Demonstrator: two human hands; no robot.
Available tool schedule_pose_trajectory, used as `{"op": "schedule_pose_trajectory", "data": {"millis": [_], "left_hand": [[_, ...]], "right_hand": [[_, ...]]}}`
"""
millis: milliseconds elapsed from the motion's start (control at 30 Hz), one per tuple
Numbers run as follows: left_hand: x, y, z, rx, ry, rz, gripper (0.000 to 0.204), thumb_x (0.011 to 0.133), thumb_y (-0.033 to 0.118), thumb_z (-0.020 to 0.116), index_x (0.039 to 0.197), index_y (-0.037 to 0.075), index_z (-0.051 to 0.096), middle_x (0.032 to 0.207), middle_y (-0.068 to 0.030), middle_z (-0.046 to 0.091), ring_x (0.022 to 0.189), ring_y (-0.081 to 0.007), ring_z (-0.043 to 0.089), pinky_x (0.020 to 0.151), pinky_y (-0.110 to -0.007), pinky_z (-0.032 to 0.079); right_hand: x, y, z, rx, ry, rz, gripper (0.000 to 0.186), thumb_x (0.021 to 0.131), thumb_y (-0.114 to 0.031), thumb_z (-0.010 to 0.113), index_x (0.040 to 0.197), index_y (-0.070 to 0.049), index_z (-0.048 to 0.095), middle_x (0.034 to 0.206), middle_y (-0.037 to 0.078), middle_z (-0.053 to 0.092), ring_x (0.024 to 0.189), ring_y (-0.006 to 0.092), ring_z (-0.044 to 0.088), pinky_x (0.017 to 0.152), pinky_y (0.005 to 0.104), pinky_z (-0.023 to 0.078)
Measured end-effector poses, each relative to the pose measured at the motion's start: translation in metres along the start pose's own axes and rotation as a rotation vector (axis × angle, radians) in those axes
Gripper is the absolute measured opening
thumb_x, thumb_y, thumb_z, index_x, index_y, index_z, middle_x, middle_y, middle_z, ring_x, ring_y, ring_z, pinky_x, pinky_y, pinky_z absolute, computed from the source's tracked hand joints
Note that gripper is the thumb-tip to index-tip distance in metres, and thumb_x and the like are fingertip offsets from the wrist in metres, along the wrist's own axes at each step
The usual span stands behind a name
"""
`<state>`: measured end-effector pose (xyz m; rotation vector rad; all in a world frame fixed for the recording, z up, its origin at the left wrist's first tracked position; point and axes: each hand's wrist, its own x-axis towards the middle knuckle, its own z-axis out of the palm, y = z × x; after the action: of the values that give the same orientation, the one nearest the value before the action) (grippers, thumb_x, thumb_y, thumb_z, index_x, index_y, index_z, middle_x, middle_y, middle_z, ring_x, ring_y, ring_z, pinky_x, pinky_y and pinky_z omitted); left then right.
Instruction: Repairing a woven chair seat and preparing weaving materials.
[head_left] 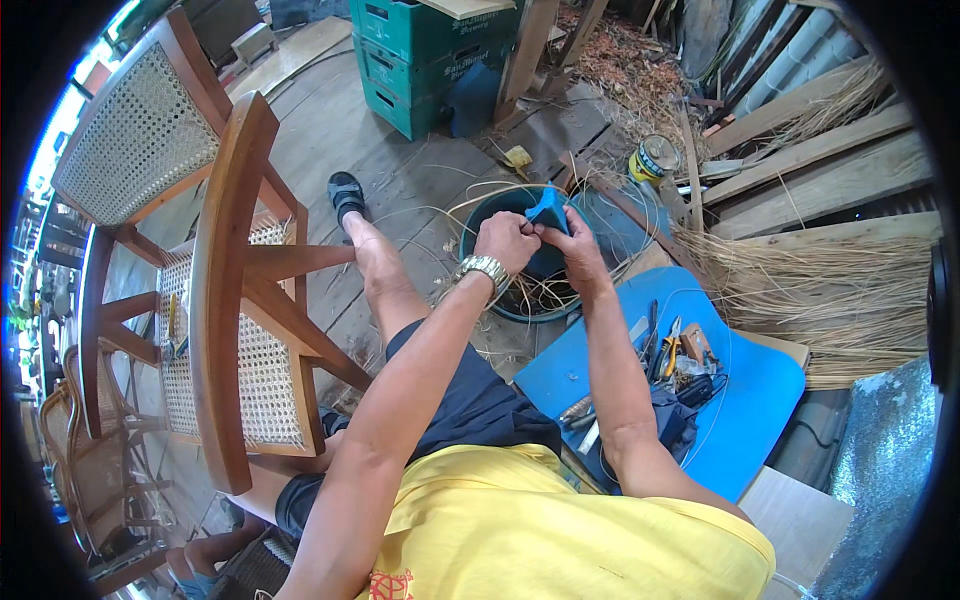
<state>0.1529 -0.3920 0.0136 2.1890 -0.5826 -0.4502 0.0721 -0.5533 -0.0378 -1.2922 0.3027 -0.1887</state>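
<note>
Over a dark teal tub [468,240], my two hands meet in front of me. A blue cloth-like piece [546,208] stands up between them, and my right hand [580,250] is closed on it. My left hand [505,243], with a metal watch at the wrist, is closed with fingertips pinched against the right hand's fingers. Whatever lies in that pinch is too small to make out. Thin pale cane strands [540,295] lie in the tub and loop out over its rim. At my left stands a wooden chair [225,300] with woven cane seat and back.
A blue board [760,380] on my right carries pliers [670,345] and other tools. Bundles of cane [840,290] lie beyond it beside wooden planks [820,185]. Green crates [400,75] are stacked ahead, and a yellow can [653,160] stands past the tub.
</note>
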Motion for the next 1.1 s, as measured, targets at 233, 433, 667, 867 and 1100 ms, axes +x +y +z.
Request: {"op": "schedule_pose_trajectory", "data": {"millis": [233,433,667,867,1100], "left_hand": [[0.006,-0.019,0.015,0.086,-0.103,0.051,0.020,0.092,0.027,0.076,0.094,0.008,0.082,0.087,-0.0200,0.077,0.081,-0.0362,0.075,0.077,-0.043,0.058],[0.000,-0.031,0.011,-0.081,-0.088,-0.050,0.017,0.090,0.018,0.082,0.105,0.010,0.081,0.087,-0.0075,0.079,0.078,-0.0168,0.074,0.073,-0.035,0.057],[0.019,-0.029,-0.028,-0.064,0.082,-0.033,0.019,0.084,0.016,0.086,0.098,0.006,0.078,0.084,-0.0047,0.078,0.073,-0.0146,0.070,0.072,-0.033,0.055],[0.035,0.000,-0.023,-0.176,0.002,-0.100,0.020,0.085,0.011,0.080,0.105,0.006,0.079,0.087,-0.0040,0.077,0.078,-0.0131,0.068,0.075,-0.031,0.055],[0.028,0.005,-0.038,-0.569,-0.137,-0.100,0.016,0.102,0.010,0.067,0.115,0.006,0.075,0.080,0.0021,0.068,0.059,-0.0069,0.054,0.050,-0.027,0.041]], "right_hand": [[0.000,0.023,0.007,-0.132,0.311,0.046,0.036,0.087,-0.014,0.085,0.117,-0.008,0.067,0.103,0.001,0.072,0.095,0.0125,0.068,0.087,0.0303,0.055],[-0.001,0.035,0.000,0.152,0.408,-0.045,0.037,0.089,-0.017,0.088,0.118,-0.007,0.068,0.104,0.002,0.073,0.092,0.0129,0.069,0.083,0.0303,0.056],[-0.020,0.001,-0.010,0.357,0.170,0.036,0.054,0.104,-0.046,0.074,0.137,-0.007,0.060,0.118,0.007,0.073,0.105,0.0181,0.072,0.094,0.0364,0.059],[-0.003,-0.015,0.035,-0.031,0.147,-0.306,0.054,0.111,-0.045,0.062,0.143,-0.002,0.059,0.126,0.007,0.068,0.115,0.0165,0.064,0.104,0.0327,0.052],[0.001,-0.034,0.029,-0.299,-0.005,-0.327,0.058,0.100,-0.040,0.080,0.143,-0.006,0.062,0.129,0.008,0.068,0.118,0.0169,0.062,0.105,0.0327,0.050]]}}
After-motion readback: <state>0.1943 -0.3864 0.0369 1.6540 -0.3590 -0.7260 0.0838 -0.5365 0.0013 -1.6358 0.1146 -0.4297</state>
